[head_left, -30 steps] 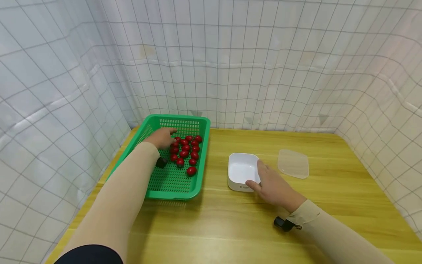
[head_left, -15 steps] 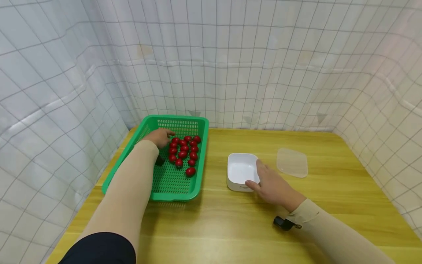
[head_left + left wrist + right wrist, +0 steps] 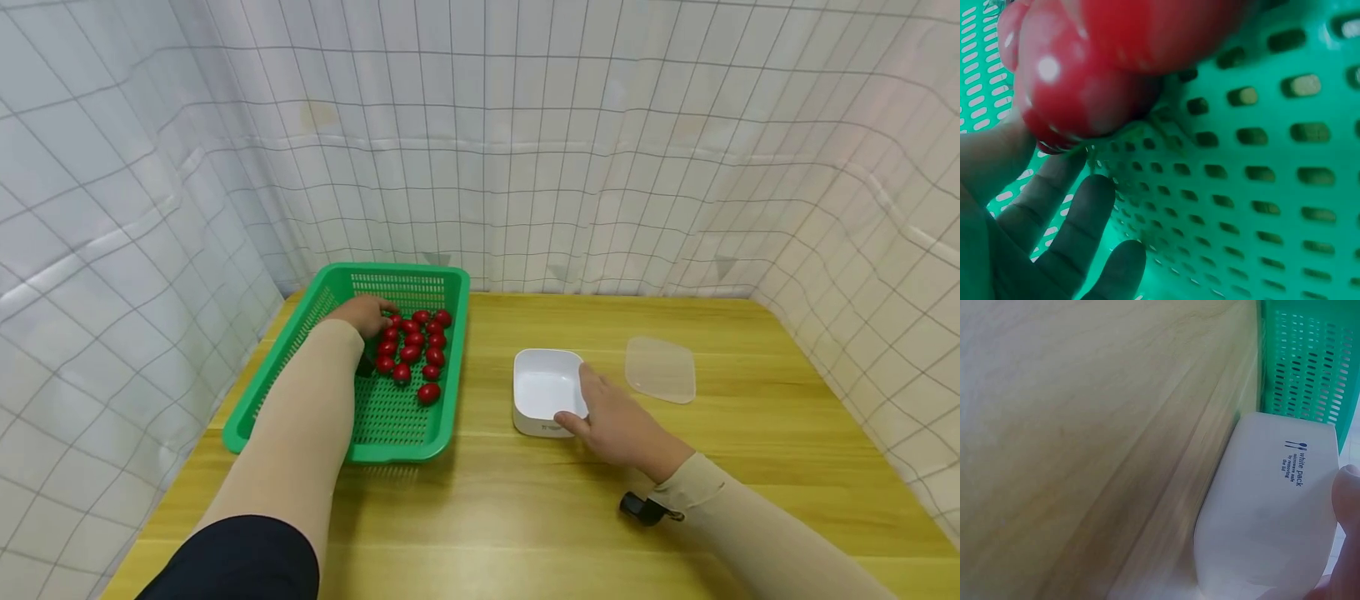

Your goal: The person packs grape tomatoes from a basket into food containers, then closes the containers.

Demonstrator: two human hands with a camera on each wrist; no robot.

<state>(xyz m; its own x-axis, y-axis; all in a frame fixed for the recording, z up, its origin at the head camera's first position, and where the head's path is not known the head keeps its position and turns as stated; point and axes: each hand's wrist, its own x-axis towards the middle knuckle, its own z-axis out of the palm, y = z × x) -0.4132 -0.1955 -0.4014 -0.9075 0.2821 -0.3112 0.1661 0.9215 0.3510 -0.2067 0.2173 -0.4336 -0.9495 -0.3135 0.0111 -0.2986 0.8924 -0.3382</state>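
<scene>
My left hand (image 3: 363, 315) is inside the green basket (image 3: 461, 333), at the left of a group of red cherry tomatoes (image 3: 410, 353). In the left wrist view its thumb touches a cherry tomato (image 3: 1079, 94) near the stem end; several fingers (image 3: 1082, 219) stand extended, and the index finger cannot be made out surely. My right hand (image 3: 626, 421) holds the white square container (image 3: 551, 387) at its right side, thumb toward the front and fingers toward the back. The right wrist view shows the container's printed wall (image 3: 1266, 500) and the thumb at its rim.
A translucent lid (image 3: 660, 369) lies on the wooden table (image 3: 480, 517), right of the container. White gridded curtain (image 3: 480, 167) surrounds the table at the back and both sides. A black wrist camera (image 3: 643, 508) sits under the right wrist.
The head view has shifted slightly, so the basket and container appear a little farther left. My left hand stays beside the tomatoes with a small shift. My right hand keeps its place on the container.
</scene>
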